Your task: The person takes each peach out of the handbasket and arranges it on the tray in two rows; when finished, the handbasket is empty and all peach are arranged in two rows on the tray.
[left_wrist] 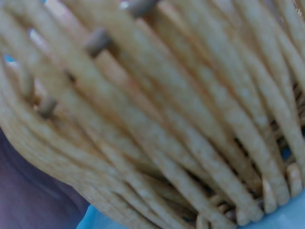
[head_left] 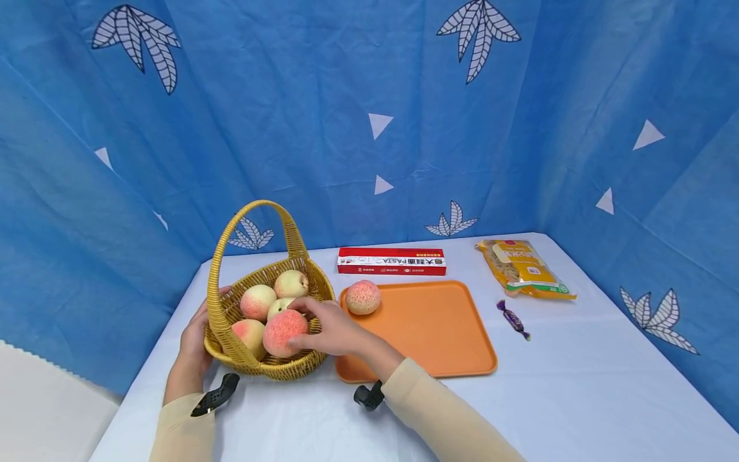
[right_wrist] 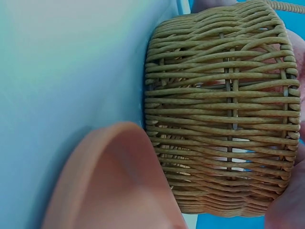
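Probably light, firm; I judge pink peach (head_left: 282, 335) best held at its girth. Right hand (head_left: 331, 326) pinches it; left hand (head_left: 195, 341) touches basket (head_left: 293, 369), finger curl unclear.

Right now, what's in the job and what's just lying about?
Likely job:
- golden wicker basket
- held pink round peach
- yellow-pink peaches inside
- orange rectangular tray
- speckled pink peach

Likely lying about:
- red oblong box
- yellow plastic packet
- purple-wrapped candy

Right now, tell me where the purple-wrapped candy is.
In the head view, the candy lies on the table, right of the orange tray and in front of the yellow bag.
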The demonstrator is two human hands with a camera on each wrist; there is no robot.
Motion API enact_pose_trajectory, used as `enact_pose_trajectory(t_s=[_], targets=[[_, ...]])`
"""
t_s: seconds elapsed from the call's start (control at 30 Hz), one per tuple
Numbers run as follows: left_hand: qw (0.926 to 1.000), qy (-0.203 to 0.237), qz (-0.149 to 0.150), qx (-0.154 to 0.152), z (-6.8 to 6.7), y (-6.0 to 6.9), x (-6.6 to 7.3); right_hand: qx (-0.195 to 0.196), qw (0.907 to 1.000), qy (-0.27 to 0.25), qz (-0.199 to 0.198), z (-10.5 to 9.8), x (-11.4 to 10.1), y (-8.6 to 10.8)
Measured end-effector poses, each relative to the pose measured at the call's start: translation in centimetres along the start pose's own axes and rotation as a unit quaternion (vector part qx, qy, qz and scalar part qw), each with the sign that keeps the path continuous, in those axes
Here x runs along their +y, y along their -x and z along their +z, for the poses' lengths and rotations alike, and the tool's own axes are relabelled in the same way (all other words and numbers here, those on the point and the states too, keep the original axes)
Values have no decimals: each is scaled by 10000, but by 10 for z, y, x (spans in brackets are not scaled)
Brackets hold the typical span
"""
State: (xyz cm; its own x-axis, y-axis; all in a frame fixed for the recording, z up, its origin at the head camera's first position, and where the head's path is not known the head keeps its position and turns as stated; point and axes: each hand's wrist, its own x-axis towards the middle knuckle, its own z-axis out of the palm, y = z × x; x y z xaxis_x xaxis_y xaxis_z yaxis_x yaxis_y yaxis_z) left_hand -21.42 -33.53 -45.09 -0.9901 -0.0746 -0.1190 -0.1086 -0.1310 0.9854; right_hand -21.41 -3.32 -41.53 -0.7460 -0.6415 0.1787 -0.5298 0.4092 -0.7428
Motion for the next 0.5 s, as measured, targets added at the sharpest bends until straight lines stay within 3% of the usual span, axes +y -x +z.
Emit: enact_pose_trajectory(t_s=[0.2, 0.5], targets=[[10000, -32, -29, 31, -1, 1, -1, 145, 9967, -791, -110, 1, 3, 5], [10000, -35, 32, 30, 0, 2, -2, 471, 9892, -1381, -119, -2, 2, 15]])
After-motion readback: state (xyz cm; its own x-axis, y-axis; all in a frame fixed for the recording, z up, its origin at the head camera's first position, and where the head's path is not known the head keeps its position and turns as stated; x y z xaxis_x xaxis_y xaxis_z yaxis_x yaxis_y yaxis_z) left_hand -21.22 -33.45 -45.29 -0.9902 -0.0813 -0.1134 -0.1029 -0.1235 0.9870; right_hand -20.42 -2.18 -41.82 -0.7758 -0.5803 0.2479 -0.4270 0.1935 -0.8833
